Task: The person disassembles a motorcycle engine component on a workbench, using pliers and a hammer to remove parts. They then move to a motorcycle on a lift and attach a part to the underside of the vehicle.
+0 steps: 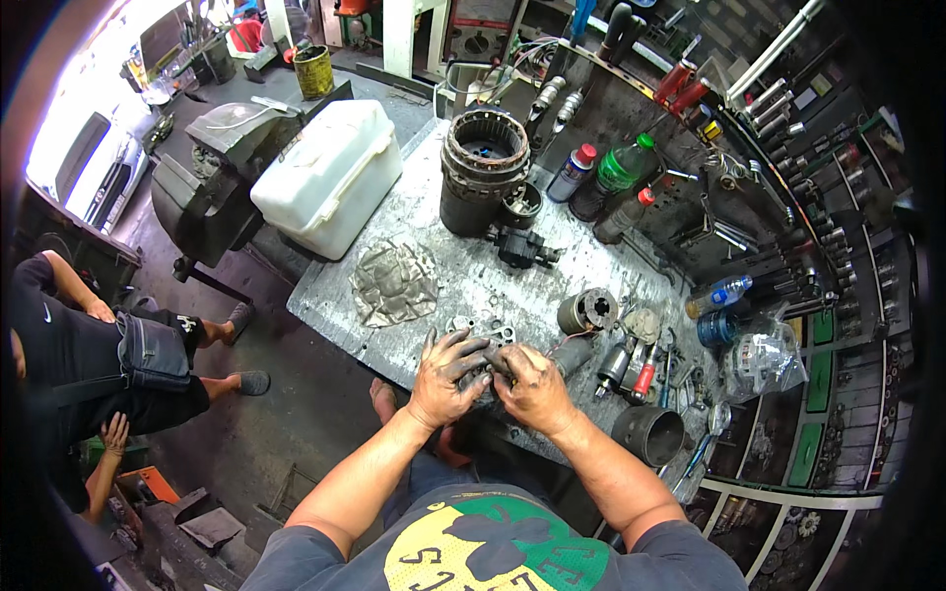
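Note:
My left hand [448, 379] and my right hand [527, 389], both grimy, meet at the near edge of the metal workbench [330, 307]. Their fingers curl and pinch around something small and dark between them that I cannot make out. A perforated metal part [493, 329] lies just beyond my fingers, and a dark cylinder with wires [569, 355] is beside my right hand. Farther back stand a large black cylindrical housing [463, 197] and a black fitting [520, 248]. A crumpled sheet [392, 283] lies left of centre, and a ringed cylinder [587, 311] stands to the right.
A white plastic case [320, 182], bottles [613, 172], loose tools [648, 369] and a metal sleeve [650, 433] crowd the bench. A large vise [207, 167] is at upper left. Tool racks line the right. Another person [69, 374] in dark clothes is at the left.

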A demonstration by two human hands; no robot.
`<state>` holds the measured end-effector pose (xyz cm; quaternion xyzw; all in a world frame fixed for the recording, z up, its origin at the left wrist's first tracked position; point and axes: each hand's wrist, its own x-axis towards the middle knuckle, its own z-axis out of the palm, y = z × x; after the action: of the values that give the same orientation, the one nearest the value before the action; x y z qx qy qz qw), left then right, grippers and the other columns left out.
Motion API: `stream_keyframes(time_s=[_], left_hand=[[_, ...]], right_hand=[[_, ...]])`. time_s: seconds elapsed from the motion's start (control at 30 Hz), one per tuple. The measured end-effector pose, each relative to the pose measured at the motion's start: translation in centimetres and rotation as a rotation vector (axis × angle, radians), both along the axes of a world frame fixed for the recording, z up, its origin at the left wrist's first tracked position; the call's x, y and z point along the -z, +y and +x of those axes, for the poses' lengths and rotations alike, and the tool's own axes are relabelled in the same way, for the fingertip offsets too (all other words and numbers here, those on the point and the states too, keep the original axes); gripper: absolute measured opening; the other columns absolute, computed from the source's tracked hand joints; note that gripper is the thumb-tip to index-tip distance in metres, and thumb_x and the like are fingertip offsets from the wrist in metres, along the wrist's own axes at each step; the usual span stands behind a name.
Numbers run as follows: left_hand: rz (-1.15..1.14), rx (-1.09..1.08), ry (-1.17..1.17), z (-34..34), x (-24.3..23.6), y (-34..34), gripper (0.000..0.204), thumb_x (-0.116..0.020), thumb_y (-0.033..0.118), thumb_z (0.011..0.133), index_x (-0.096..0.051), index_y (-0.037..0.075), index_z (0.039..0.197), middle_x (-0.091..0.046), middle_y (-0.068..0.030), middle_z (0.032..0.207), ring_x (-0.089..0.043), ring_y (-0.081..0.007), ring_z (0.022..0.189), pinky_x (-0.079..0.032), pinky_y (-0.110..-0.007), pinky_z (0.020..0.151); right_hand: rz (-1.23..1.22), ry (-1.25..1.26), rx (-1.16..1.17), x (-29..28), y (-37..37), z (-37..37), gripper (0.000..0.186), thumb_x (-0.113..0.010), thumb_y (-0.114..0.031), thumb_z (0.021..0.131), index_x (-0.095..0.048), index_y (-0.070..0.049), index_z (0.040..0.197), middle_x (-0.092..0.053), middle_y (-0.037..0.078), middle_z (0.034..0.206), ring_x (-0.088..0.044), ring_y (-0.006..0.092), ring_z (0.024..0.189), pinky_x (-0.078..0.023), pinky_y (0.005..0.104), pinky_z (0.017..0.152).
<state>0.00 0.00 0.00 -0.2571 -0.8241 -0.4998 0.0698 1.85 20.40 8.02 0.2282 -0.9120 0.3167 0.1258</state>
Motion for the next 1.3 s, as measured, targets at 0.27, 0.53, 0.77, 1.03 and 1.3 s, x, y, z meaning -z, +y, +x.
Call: stream_keyframes(time_s=[0.27,0.53,0.77,1.03,1.3], left_hand=[[0.106,-0.098,-0.022,0.7,-1.5,1.8,0.032,-0.083,0.021,0.079,-0.077,0.017,0.11,-0.077,-0.0042,0.122,-0.061,-0.0382,0.134,-0.04,-0.055,0.119],[0.084,-0.087,-0.012,0.6,-1.3,2.1,0.039,-0.081,0.024,0.08,-0.076,0.013,0.117,-0.076,-0.0081,0.118,-0.061,-0.0393,0.125,-0.044,-0.054,0.113],[0.033,-0.087,0.015,0.6,-2.1,2.0,0.039,-0.08,0.017,0.08,-0.078,0.01,0.118,-0.073,-0.0119,0.13,-0.059,-0.043,0.132,-0.044,-0.055,0.115],[-0.003,-0.114,-0.054,0.8,-1.4,2.1,0.04,-0.081,0.034,0.082,-0.079,0.018,0.119,-0.069,-0.0084,0.14,-0.053,-0.0435,0.142,-0.035,-0.06,0.122],[0.003,-0.15,0.011,0.9,-0.6,2.3,0.042,-0.082,0.032,0.079,-0.077,0.019,0.119,-0.061,-0.0144,0.147,-0.048,-0.0471,0.145,-0.032,-0.064,0.123]], right_hand=[[-1.097,-1.205,0.38,-2.0,4.0,8.3,0.059,-0.069,-0.009,0.1,-0.046,0.001,0.154,-0.073,0.017,0.116,-0.075,0.0287,0.104,-0.059,0.0388,0.093],[0.386,-1.007,0.305,-6.8,8.8,12.1,0.061,-0.079,-0.033,0.092,-0.065,0.006,0.137,-0.07,0.032,0.119,-0.067,0.0463,0.118,-0.054,0.0492,0.106],[0.734,-0.782,0.203,-9.5,8.7,8.5,0.064,-0.084,-0.024,0.08,-0.065,0.002,0.135,-0.07,0.025,0.106,-0.073,0.0419,0.108,-0.06,0.049,0.096],[0.181,-0.233,0.243,-6.1,8.6,7.6,0.045,-0.079,-0.01,0.084,-0.066,-0.002,0.127,-0.068,0.02,0.121,-0.07,0.038,0.112,-0.059,0.0476,0.097],[-0.924,-0.288,0.394,-2.3,3.4,4.7,0.05,-0.062,-0.004,0.104,-0.033,-0.012,0.144,-0.068,0.02,0.128,-0.068,0.0186,0.097,-0.059,0.0356,0.087]])
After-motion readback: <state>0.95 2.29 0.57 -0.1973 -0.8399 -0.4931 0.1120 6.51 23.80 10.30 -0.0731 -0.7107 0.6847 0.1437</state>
